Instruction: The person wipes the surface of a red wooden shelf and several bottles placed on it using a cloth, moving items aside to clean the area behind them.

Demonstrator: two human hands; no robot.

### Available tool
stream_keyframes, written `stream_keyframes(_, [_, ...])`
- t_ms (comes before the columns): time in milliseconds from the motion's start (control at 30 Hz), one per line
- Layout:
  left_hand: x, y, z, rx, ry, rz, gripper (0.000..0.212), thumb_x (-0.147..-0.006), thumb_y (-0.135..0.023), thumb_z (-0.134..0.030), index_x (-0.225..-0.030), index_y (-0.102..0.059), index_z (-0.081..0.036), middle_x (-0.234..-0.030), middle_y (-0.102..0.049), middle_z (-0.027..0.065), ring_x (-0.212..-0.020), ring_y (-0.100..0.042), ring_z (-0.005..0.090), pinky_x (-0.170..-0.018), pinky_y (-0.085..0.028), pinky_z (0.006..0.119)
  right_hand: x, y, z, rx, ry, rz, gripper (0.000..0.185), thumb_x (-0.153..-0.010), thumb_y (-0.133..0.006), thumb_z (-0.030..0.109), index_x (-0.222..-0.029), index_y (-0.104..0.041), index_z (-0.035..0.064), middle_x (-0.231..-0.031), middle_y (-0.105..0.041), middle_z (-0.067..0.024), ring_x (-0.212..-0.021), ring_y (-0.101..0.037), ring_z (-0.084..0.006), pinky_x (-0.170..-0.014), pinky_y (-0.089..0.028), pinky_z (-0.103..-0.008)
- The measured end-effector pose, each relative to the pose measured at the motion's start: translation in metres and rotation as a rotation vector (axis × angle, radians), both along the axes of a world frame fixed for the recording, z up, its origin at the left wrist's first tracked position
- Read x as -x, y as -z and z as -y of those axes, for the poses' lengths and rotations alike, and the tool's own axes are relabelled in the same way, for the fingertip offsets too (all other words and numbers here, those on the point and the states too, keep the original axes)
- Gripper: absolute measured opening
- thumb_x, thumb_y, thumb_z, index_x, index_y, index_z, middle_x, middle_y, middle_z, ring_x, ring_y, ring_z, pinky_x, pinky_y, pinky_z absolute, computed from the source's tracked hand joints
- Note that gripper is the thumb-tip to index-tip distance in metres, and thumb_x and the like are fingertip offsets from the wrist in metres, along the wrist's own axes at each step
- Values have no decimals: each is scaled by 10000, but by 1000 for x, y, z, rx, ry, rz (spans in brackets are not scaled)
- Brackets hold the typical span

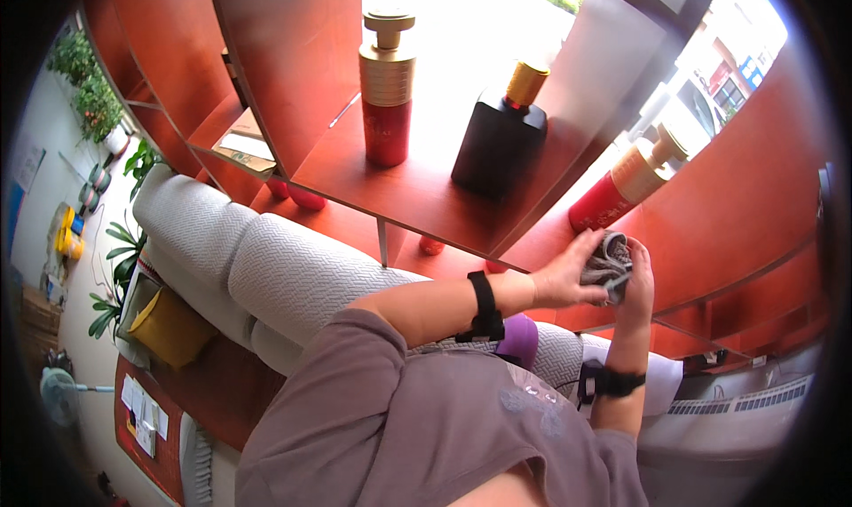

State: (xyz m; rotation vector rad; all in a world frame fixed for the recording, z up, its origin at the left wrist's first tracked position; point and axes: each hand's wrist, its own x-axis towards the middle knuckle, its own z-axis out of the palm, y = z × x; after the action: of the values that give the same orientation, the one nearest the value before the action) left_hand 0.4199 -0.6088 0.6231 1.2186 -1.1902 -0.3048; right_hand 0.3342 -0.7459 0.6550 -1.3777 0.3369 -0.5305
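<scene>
My left hand and my right hand hold a bunched grey-brown cloth between them. The cloth is folded over, and part of it is hidden by my fingers. Just beyond it, a red bottle with a gold top stands on a reddish wooden shelf, looking tilted through the lens. To the left, a dark square-shouldered bottle with a gold cap stands in another compartment. A second red and gold bottle is farther left in that compartment. Both wrists wear black straps.
A padded sofa with a light woven cover runs between me and the shelving. A purple object sits close to my body. On the left are a yellow cushion and a wooden table with papers. A white vented appliance is at right.
</scene>
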Motion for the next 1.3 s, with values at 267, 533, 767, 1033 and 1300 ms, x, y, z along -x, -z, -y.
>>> stream_keyframes(267, [-6,-47,-134,-25,174,-338,549,-698,-638,-19,-1196,-408,-25,-1060,-535,111,-963,-516,137,-829,-425,282,5,-16,-37,311,-181,115,367,-907,-411,286,-1086,-488,-25,-1048,-556,-109,-935,-542,-183,-845,-410,-315])
stream_keyframes(533, [-77,8,-230,-423,-985,266,647,-743,-612,-219,-1251,-311,47,-1247,-354,260,-1164,-337,379,-1003,-244,406,-14,48,-6,1230,177,-186,220,-814,-527,136,-995,-541,12,-1011,-551,-138,-968,-511,-278,-833,-395,-348])
stream_keyframes(767, [-82,19,-221,-794,-857,679,562,-782,-548,-368,-1246,-403,-85,-1310,-324,204,-1230,-277,330,-1026,-184,427,-18,52,-8,1349,227,-196,227,-777,-552,177,-955,-553,36,-1037,-541,-130,-1008,-481,-289,-862,-362,-384])
stream_keyframes(1033, [-117,20,-249,-647,-1072,470,385,-683,-591,-133,-1042,-526,-14,-1109,-496,193,-1065,-444,336,-892,-363,407,-17,55,-11,1363,259,-201,235,-749,-565,197,-933,-564,52,-1019,-547,-114,-995,-486,-275,-839,-367,-381])
stream_keyframes(1300, [-184,32,-232,-414,-1103,41,912,-640,-734,-226,-1317,-153,-35,-1184,-436,238,-1051,-479,350,-885,-390,380,-19,52,-13,1325,263,-219,240,-742,-569,229,-918,-563,66,-1022,-538,-96,-1012,-475,-258,-854,-362,-382])
